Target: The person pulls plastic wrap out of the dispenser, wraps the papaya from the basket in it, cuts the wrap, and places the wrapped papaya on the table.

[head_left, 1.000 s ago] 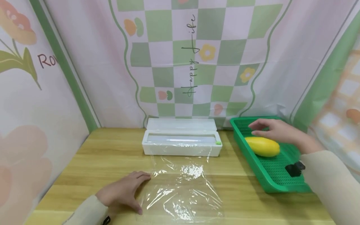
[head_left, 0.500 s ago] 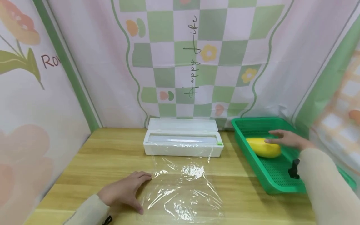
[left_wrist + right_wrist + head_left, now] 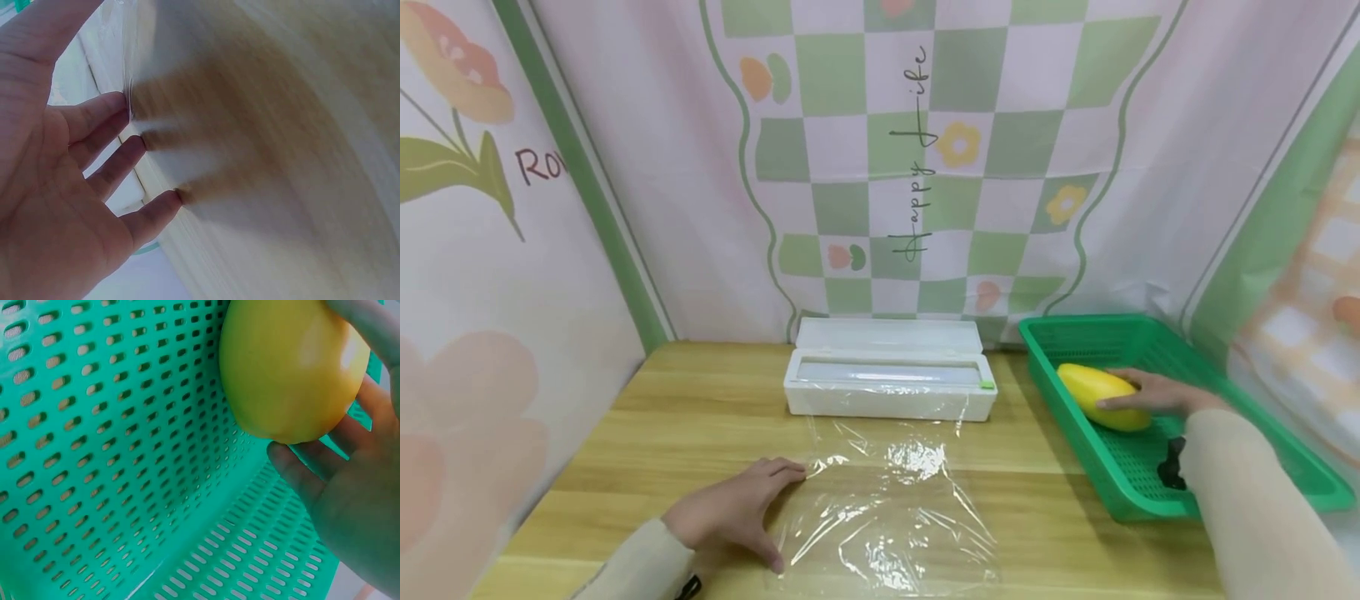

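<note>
My right hand is down in the green perforated plastic basket, at the right end of the pale wooden bench. Its fingers curl round the smooth yellow oval fruit, thumb on the near side, the rest over the top and far side. The fruit lies in the basket, near its back end. My left hand lies flat with straight fingers on the bench, pressing the left edge of the clear sheet of plastic film spread in front of me. The film runs back to the white plastic dispenser box, whose lid stands open.

The fruit's skin looks slick, so I judge it could slide out of a loose hold and drop back into the basket. The film is thin and crinkled; if my left hand lifts, the sheet may curl up or cling to itself.

The backdrop cloth carries script reading "Happy Life", running vertically. On the left panel only "Ro" shows.
</note>
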`<state>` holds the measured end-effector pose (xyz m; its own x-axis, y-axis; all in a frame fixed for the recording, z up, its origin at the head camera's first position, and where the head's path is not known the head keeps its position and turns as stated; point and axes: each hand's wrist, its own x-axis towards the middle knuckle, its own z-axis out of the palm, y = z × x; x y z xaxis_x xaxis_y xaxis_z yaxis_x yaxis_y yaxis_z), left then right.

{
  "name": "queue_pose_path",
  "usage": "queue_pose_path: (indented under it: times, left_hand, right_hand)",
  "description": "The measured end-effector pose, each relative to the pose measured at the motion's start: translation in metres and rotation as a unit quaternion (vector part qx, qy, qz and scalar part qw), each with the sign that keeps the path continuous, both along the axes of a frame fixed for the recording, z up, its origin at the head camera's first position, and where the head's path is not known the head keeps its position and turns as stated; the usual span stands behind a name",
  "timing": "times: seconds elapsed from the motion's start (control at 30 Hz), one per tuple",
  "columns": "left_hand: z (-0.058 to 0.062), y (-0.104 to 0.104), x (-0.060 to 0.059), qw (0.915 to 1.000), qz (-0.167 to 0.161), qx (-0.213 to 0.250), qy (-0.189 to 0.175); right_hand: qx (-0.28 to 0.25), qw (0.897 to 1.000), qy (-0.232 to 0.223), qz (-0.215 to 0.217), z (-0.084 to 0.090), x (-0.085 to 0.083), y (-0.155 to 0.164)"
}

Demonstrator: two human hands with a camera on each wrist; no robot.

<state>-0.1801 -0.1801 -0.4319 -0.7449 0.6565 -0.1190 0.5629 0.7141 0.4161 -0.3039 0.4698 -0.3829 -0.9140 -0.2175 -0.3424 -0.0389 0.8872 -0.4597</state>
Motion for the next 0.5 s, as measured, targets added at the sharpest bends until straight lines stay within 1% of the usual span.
queue_pose_path:
  times: [0.13,0.23,0.37,0.5]
  left_hand:
    - [0.0,0.0,0.0,1.0,0.001,0.001,-0.002]
    - [-0.001,0.0,0.0,1.0,0.002,0.002,-0.004]
    - [-0.001,0.0,0.0,1.0,0.002,0.002,-0.005]
    - [-0.001,-0.001,0.0,1.0,0.004,0.003,-0.006]
  right_hand:
    - [0.009,1.0,0.006,-0.007,0.001,0.001,-0.001]
    - [0.022,1.0,0.016,-0.008,0.006,0.002,-0.001]
    - [0.034,0.999,0.036,0.001,0.02,0.004,-0.002]
    - [0.02,0.998,0.051,0.015,0.04,0.004,-0.008]
